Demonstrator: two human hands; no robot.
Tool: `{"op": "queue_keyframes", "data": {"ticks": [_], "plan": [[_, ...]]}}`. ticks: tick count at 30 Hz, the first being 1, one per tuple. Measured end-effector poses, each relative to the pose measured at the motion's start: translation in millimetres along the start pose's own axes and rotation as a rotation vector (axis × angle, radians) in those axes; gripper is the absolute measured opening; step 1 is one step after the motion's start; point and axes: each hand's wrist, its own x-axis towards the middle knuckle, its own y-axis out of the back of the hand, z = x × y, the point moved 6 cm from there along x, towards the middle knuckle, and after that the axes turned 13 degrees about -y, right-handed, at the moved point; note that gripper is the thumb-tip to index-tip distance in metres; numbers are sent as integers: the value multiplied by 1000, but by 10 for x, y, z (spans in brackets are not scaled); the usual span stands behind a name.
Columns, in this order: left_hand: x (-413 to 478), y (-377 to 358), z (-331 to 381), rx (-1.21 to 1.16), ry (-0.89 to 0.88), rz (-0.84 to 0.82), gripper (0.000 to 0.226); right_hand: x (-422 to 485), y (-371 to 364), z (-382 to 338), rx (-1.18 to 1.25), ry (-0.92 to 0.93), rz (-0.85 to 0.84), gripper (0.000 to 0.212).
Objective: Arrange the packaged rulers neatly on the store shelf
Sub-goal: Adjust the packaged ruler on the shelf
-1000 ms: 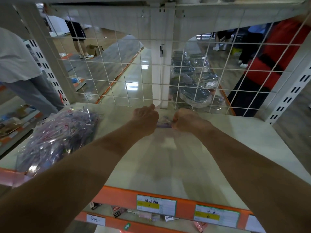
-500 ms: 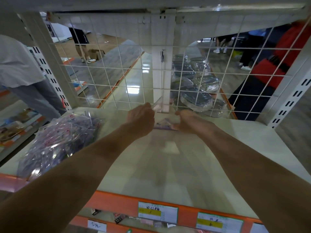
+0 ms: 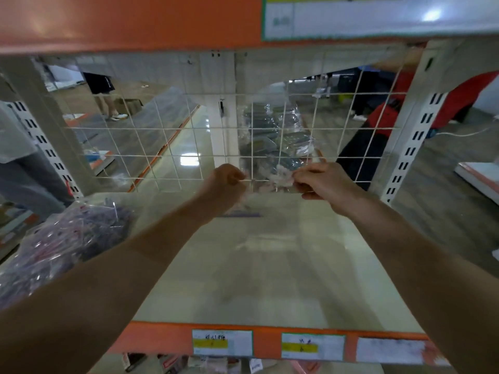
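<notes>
Aloft, two-handed grip on ruler packet (image 3: 270,180)

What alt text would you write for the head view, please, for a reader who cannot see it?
The left hand and right hand hold a clear packet between them, just above a pale shelf and close to its wire-mesh back. A heap of clear-wrapped packets lies on the shelf's left side, and price labels line its orange front edge.

White wire grid (image 3: 135,129) closed the bay's back, with slotted uprights (image 3: 410,152) at both sides. Orange rail (image 3: 129,22) ran overhead. Beyond lay glossy floor (image 3: 167,171) with a light glare (image 3: 189,160). Cardboard box (image 3: 129,105) sat by a bystander's legs (image 3: 104,103).
</notes>
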Motion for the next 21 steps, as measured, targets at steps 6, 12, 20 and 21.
{"op": "queue_keyframes", "data": {"ticks": [6,12,20,21], "plan": [[-50,-457,371,-531,228,-169,23,-489,281,-149,-301,608,500,9],[-96,-767,428,-676,250,-210,11,-798,35,169,-758,920,397,22],[22,-779,324,-403,210,-278,11,-608,427,82,-883,663,441,42],[38,-791,323,-384,216,-278,11,-571,394,57,-926,647,420,41]]}}
